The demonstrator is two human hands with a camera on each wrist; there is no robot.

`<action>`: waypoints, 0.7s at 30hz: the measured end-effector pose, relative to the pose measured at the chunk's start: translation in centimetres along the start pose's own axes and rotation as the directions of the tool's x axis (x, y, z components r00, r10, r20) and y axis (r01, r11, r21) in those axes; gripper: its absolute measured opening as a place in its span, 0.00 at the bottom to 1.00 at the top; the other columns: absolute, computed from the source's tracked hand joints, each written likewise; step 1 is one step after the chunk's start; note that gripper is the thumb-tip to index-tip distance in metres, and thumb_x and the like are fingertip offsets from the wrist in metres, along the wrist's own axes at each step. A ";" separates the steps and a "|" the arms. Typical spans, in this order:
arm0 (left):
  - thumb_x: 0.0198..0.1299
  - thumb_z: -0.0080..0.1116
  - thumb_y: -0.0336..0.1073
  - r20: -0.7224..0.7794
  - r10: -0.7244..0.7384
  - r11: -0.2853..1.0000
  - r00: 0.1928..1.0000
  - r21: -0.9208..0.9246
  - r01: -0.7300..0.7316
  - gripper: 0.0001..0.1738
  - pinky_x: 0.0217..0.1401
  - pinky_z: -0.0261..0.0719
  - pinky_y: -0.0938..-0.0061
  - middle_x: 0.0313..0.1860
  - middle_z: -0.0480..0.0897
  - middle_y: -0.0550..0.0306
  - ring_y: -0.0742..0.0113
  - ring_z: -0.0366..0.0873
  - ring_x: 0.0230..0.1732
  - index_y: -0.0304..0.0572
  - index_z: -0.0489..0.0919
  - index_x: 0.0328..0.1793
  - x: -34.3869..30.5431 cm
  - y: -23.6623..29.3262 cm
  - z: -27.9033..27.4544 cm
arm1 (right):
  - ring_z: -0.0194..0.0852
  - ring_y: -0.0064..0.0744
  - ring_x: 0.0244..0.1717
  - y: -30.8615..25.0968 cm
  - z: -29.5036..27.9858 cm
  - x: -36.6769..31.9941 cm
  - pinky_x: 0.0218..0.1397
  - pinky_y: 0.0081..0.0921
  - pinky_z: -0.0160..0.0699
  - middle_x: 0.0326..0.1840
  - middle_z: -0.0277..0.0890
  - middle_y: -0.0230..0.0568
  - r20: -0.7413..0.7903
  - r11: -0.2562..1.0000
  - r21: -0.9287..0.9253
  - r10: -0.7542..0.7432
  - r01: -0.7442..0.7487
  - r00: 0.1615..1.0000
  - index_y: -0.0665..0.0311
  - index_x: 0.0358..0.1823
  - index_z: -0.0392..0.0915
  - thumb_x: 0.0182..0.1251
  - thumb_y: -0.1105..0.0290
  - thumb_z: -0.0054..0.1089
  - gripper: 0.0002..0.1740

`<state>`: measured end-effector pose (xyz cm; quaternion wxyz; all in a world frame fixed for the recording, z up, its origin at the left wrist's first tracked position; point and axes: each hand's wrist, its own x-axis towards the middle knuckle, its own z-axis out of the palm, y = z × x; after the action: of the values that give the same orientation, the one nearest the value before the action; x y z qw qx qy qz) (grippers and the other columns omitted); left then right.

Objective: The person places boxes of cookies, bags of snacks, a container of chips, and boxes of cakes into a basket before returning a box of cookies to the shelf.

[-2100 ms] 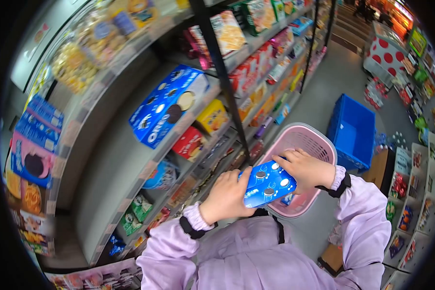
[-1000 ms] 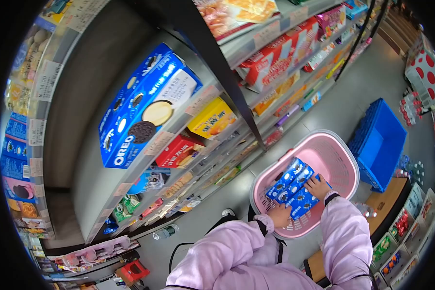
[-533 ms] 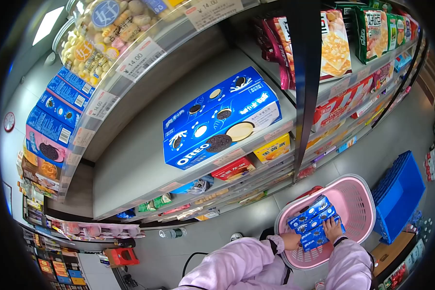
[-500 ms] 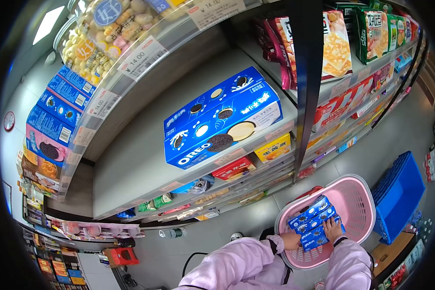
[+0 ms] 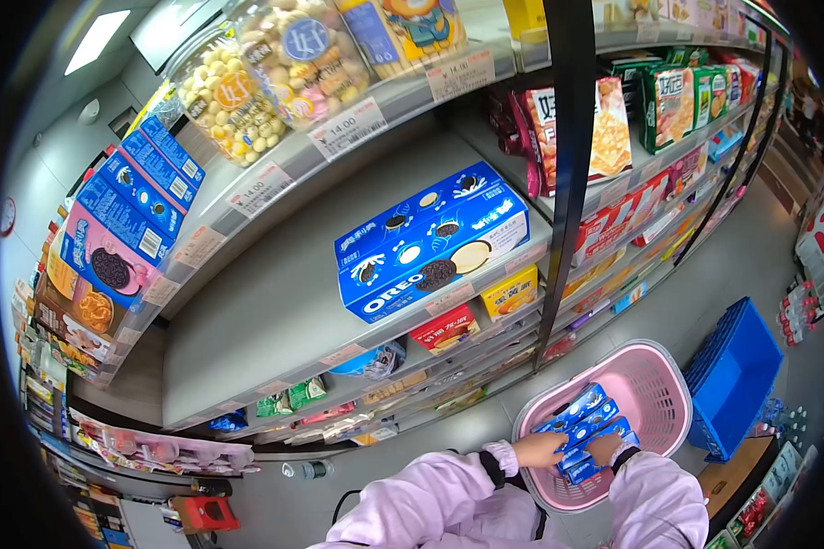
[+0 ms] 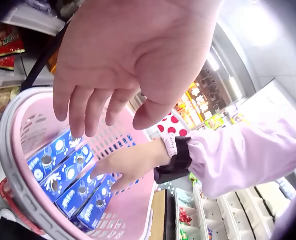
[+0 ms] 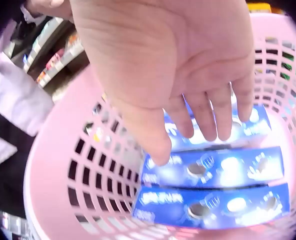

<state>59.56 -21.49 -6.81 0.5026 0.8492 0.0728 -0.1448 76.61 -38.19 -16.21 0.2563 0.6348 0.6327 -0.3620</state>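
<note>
Several blue Oreo boxes [image 5: 588, 403] lie side by side in the pink basket [image 5: 673, 384]. My left hand [image 5: 538, 450] is over the basket's near left side, next to the box ends. In the left wrist view that hand [image 6: 133, 55] hangs with loose fingers and nothing in it. My right hand [image 5: 604, 448] reaches down to the boxes on the right. The right wrist view has its palm [image 7: 173, 60] facing the camera, fingers extended over the farthest blue box [image 7: 248, 125]. Two more boxes [image 7: 213, 207] lie nearer, lined up against the perforated wall.
A large Oreo carton [image 5: 439, 238] sits on the grey shelf [image 5: 247, 352] ahead, with snack packs on the levels around it. To the basket's right stands a blue crate [image 5: 732, 375]. A black shelf post [image 5: 568, 165] rises beyond the basket.
Earlier both hands held a blue Oreo box above the basket; it then went down among the others. Since then the left hand has come off the boxes and the right has drawn nearer my body.
</note>
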 end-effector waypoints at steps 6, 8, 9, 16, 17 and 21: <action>0.61 0.51 0.38 -0.127 0.181 0.980 0.975 0.108 -0.168 0.23 0.56 0.73 0.63 0.53 0.76 0.40 0.47 0.75 0.52 0.34 0.70 0.60 -5.5 4.5 -8.6 | 0.78 0.50 0.42 -3.9 -11.3 -4.6 0.45 0.43 0.75 0.42 0.77 0.48 -0.353 0.976 0.094 -0.153 0.197 0.923 0.62 0.48 0.75 0.52 0.59 0.64 0.23; 0.62 0.51 0.40 -0.192 0.249 0.955 0.949 0.209 -0.208 0.23 0.55 0.74 0.62 0.53 0.76 0.41 0.47 0.75 0.52 0.35 0.70 0.60 -8.8 8.2 -13.3 | 0.77 0.48 0.42 -5.5 -15.9 -6.6 0.45 0.43 0.75 0.41 0.77 0.47 -0.485 0.966 0.060 -0.191 0.250 0.854 0.62 0.47 0.75 0.52 0.62 0.64 0.21; 0.62 0.51 0.40 -0.227 0.302 0.934 0.926 0.265 -0.240 0.22 0.53 0.74 0.62 0.52 0.76 0.41 0.47 0.75 0.51 0.36 0.70 0.60 -10.3 9.2 -15.2 | 0.77 0.48 0.43 -6.5 -18.5 -7.9 0.45 0.42 0.75 0.41 0.77 0.46 -0.544 0.967 0.020 -0.201 0.252 0.815 0.62 0.46 0.76 0.51 0.63 0.64 0.20; 0.54 0.58 0.38 -0.477 0.420 0.721 0.772 0.692 0.035 0.14 0.36 0.77 0.62 0.35 0.80 0.48 0.51 0.79 0.35 0.39 0.76 0.45 -20.7 16.8 -25.7 | 0.76 0.47 0.34 -12.6 -35.6 -15.8 0.40 0.39 0.74 0.32 0.75 0.43 -0.856 0.893 -0.238 -0.379 0.382 0.352 0.63 0.41 0.76 0.48 0.72 0.61 0.15; 0.54 0.58 0.39 -0.492 0.405 0.677 0.771 0.728 0.108 0.15 0.38 0.77 0.62 0.37 0.80 0.48 0.50 0.79 0.36 0.39 0.76 0.45 -21.7 17.6 -26.9 | 0.75 0.46 0.36 -13.5 -38.0 -17.0 0.41 0.39 0.74 0.33 0.74 0.43 -0.875 0.874 -0.276 -0.401 0.400 0.273 0.65 0.41 0.75 0.48 0.73 0.60 0.15; 0.53 0.62 0.46 -0.479 0.380 0.569 0.791 0.795 0.208 0.31 0.51 0.75 0.60 0.50 0.75 0.36 0.43 0.75 0.50 0.32 0.69 0.57 -22.5 15.7 -31.5 | 0.69 0.49 0.55 -14.2 -45.2 -17.6 0.57 0.38 0.70 0.52 0.72 0.49 -0.899 0.914 -0.321 -0.376 0.247 0.224 0.67 0.51 0.71 0.44 0.74 0.65 0.28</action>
<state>47.89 -1.03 27.74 0.0082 0.9835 0.1094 0.1439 69.79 -12.67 26.86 -0.2108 0.5686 0.7915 0.0756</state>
